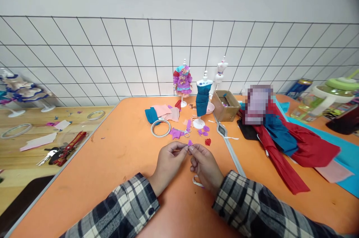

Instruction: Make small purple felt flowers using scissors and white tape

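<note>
My left hand (171,159) and my right hand (206,163) meet above the orange table, thumbs and forefingers pinching a small piece of purple fabric (190,142) between them. Its top edge shows past the fingertips; the rest is hidden. A thin white strip (198,182) lies or hangs just below my right hand. Beyond my hands lie small scissors (186,132) on purple scraps (176,133), a few purple pieces (206,128) and a small red piece (208,142). A miniature dress form in a teal dress (202,99) stands behind them.
A roll of tape (160,128) sits left by pink and teal scraps. At the back stand a form in a purple dress (183,79), a bare form (221,69) and a cardboard box (226,105). Red cloth (311,144) and a jug (322,98) are right; keys (50,155) lie left.
</note>
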`<act>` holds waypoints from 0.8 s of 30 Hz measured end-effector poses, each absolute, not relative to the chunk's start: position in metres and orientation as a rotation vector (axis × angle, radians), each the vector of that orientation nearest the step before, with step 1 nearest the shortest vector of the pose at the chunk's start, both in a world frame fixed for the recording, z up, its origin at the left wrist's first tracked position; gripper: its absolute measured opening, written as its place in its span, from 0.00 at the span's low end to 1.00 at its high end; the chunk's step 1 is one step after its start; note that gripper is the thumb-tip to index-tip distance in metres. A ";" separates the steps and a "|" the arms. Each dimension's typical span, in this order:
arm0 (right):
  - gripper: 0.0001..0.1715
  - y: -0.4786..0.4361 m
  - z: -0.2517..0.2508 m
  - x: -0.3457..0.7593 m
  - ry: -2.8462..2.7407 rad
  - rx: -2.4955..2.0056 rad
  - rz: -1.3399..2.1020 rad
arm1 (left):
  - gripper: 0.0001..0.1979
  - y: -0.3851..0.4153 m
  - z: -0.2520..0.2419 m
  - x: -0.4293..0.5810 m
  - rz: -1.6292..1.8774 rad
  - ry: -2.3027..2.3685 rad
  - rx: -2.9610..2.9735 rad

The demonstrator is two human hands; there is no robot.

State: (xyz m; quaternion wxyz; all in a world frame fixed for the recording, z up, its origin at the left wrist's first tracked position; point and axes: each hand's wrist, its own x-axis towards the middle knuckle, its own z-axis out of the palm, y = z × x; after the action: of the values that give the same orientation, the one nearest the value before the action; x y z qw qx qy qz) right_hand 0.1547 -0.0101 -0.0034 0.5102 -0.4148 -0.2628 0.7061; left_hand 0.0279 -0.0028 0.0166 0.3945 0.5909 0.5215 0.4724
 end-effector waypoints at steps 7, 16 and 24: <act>0.23 -0.010 -0.004 0.156 -0.648 -0.995 1.689 | 0.08 0.006 0.016 0.015 1.129 1.235 1.744; 0.23 -0.016 -0.002 0.154 -0.718 -1.083 1.595 | 0.08 0.002 0.017 0.017 1.110 1.335 1.840; 0.24 -0.018 0.004 0.156 -0.708 -1.081 1.612 | 0.07 0.003 0.019 0.016 1.074 1.198 1.724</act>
State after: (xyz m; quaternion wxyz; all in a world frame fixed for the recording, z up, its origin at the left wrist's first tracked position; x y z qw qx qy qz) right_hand 0.1561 -0.0181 0.0044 0.5123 -0.4494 -0.2945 0.6700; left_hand 0.0162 0.0032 0.0189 0.3817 0.6757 0.4696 0.4209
